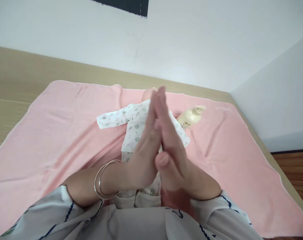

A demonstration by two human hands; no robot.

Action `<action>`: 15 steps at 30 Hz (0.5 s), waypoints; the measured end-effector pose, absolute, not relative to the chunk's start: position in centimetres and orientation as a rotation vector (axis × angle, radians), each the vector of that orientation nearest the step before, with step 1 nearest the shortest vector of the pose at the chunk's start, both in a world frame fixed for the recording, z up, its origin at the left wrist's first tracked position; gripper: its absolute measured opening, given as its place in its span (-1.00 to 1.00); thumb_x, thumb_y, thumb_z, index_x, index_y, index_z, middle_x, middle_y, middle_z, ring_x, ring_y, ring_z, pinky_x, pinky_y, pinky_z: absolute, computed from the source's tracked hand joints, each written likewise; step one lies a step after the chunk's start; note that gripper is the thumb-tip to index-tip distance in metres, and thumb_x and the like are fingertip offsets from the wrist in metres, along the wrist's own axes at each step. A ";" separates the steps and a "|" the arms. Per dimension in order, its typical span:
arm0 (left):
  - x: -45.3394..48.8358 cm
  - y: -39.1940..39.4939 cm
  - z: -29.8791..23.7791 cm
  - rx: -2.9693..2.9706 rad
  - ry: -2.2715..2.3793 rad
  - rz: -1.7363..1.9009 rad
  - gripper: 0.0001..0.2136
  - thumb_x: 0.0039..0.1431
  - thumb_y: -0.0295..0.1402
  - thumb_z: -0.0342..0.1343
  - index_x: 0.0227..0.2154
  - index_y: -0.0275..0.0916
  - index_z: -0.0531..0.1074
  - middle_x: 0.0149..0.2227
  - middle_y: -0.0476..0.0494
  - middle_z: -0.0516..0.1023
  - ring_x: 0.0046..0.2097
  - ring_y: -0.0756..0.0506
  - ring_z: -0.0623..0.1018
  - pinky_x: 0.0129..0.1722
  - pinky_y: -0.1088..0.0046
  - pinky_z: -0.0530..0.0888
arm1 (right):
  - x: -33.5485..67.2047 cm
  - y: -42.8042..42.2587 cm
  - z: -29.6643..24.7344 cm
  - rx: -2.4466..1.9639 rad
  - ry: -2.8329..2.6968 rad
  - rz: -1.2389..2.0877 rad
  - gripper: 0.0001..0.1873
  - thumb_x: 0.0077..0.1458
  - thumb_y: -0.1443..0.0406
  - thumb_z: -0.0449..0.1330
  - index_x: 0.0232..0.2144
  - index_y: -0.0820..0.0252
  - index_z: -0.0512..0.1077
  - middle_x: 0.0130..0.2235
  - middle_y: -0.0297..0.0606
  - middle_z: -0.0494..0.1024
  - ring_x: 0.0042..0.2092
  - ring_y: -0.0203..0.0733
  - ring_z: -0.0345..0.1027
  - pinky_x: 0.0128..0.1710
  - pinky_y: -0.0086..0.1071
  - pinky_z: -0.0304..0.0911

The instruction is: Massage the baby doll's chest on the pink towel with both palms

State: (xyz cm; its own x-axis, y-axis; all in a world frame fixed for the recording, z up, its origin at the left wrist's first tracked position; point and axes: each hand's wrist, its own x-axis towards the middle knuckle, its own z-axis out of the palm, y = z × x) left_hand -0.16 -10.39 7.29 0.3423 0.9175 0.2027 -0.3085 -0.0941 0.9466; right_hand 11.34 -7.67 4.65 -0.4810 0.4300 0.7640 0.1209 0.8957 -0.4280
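My left hand [141, 150] and my right hand [173, 150] are pressed palm to palm, fingers stretched out straight and pointing away from me. Nothing shows between the palms. Silver bangles [102, 180] ring my left wrist. Behind the hands lies a baby doll [133, 125] in a white printed romper, on its back, its head mostly hidden by my fingertips. A cream pump bottle [191, 116] lies on its side just right of the doll.
A pink towel [53, 133] covers a light wooden surface [13, 76] that meets white walls at the back and right. Dark wooden floor [296, 170] shows at the lower right. My white sleeves with blue lines fill the bottom edge.
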 end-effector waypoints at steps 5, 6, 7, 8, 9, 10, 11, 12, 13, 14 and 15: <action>-0.8 -10.9 8.4 1.336 0.375 0.951 -0.50 0.60 -0.25 -0.16 0.51 0.09 0.08 0.60 0.25 -0.08 0.61 -0.15 -0.10 0.62 0.24 -0.01 | 14.4 -4.6 6.3 -0.665 -1.835 0.155 -0.24 0.44 -0.19 -0.28 0.55 -0.18 -0.05 0.61 -0.68 -0.15 0.62 -0.02 -0.66 0.63 0.08 -0.55; -0.9 -10.7 8.4 1.354 0.328 0.955 -0.53 0.61 -0.26 -0.17 0.49 0.10 0.14 0.59 0.27 -0.03 0.61 -0.13 -0.05 0.62 0.28 0.00 | 14.8 -4.0 6.3 -0.678 -1.833 0.084 -0.22 0.42 -0.21 -0.28 0.55 -0.20 -0.07 0.61 -0.71 -0.19 0.62 -0.02 -0.67 0.62 0.10 -0.55; -0.9 -10.4 8.3 1.362 0.294 0.975 -0.54 0.62 -0.24 -0.17 0.47 0.11 0.19 0.58 0.29 0.00 0.61 -0.12 -0.04 0.62 0.30 0.02 | 14.9 -3.5 6.2 -0.662 -1.846 0.032 -0.20 0.41 -0.23 -0.26 0.55 -0.18 -0.08 0.61 -0.73 -0.25 0.62 -0.01 -0.68 0.62 0.11 -0.54; -0.9 -10.1 8.1 1.357 0.282 1.005 -0.56 0.62 -0.21 -0.18 0.46 0.12 0.23 0.57 0.31 0.03 0.61 -0.12 -0.05 0.61 0.31 0.04 | 14.9 -3.2 6.0 -0.648 -1.866 0.012 -0.18 0.41 -0.23 -0.25 0.56 -0.15 -0.12 0.61 -0.74 -0.32 0.62 -0.03 -0.67 0.63 0.11 -0.53; -0.9 -9.8 7.8 1.350 0.288 1.041 -0.56 0.62 -0.16 -0.19 0.44 0.13 0.25 0.57 0.32 0.04 0.61 -0.13 -0.09 0.62 0.29 0.04 | 14.5 -3.0 5.7 -0.602 -1.901 0.009 -0.15 0.40 -0.23 -0.22 0.57 -0.10 -0.15 0.61 -0.74 -0.38 0.62 -0.03 -0.67 0.63 0.10 -0.53; -0.9 -9.5 7.6 1.350 0.307 1.080 -0.56 0.62 -0.12 -0.20 0.43 0.13 0.27 0.57 0.32 0.06 0.62 -0.15 -0.14 0.62 0.27 0.03 | 14.0 -3.1 5.2 -0.548 -1.909 0.025 -0.12 0.40 -0.21 -0.19 0.58 -0.03 -0.19 0.60 -0.73 -0.43 0.62 -0.04 -0.65 0.64 0.10 -0.52; -0.9 -9.1 7.4 1.352 0.343 1.131 -0.55 0.62 -0.09 -0.21 0.42 0.12 0.29 0.57 0.32 0.06 0.62 -0.16 -0.20 0.63 0.26 -0.01 | 13.2 -3.3 4.7 -0.564 -1.931 0.063 -0.10 0.41 -0.16 -0.16 0.59 0.01 -0.31 0.59 -0.72 -0.51 0.62 -0.07 -0.64 0.64 0.09 -0.48; -1.1 -8.8 7.3 1.353 0.386 1.192 -0.55 0.62 -0.09 -0.21 0.42 0.11 0.29 0.57 0.34 0.06 0.62 -0.15 -0.24 0.64 0.26 -0.07 | 12.3 -3.8 4.1 -0.533 -1.962 0.032 -0.06 0.39 -0.19 -0.17 0.59 0.03 -0.37 0.57 -0.71 -0.56 0.61 -0.07 -0.67 0.65 0.10 -0.46; -1.3 -8.5 7.4 1.346 0.425 1.261 -0.55 0.61 -0.08 -0.20 0.43 0.09 0.28 0.57 0.33 0.05 0.62 -0.13 -0.25 0.64 0.28 -0.10 | 11.4 -4.5 3.6 -0.509 -2.010 -0.007 0.02 0.36 -0.23 -0.11 0.58 0.09 -0.38 0.56 -0.66 -0.60 0.61 -0.04 -0.68 0.65 0.09 -0.43; -1.6 -8.2 7.6 1.317 0.471 1.320 -0.53 0.61 -0.08 -0.21 0.45 0.05 0.24 0.58 0.31 0.04 0.62 -0.11 -0.22 0.63 0.31 -0.11 | 10.6 -5.2 3.2 -0.417 -1.987 -0.031 0.07 0.33 -0.25 -0.08 0.58 0.16 -0.36 0.56 -0.54 -0.63 0.60 -0.01 -0.66 0.65 0.04 -0.40; -1.9 -8.0 8.0 1.276 0.516 1.366 -0.50 0.62 -0.08 -0.24 0.48 -0.02 0.16 0.58 0.24 0.02 0.62 -0.09 -0.17 0.63 0.32 -0.09 | 9.8 -6.1 3.0 -0.368 -1.972 -0.007 0.04 0.35 -0.22 -0.11 0.58 0.20 -0.34 0.58 -0.47 -0.57 0.61 0.03 -0.55 0.65 0.04 -0.31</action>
State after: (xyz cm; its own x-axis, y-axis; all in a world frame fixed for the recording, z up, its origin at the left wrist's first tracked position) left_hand -1.92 -7.98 7.98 0.2287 0.8951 0.3827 -0.4191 -0.2643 0.8686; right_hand 9.83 -6.07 2.99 -0.3736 0.2533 0.8923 0.2595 0.9521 -0.1616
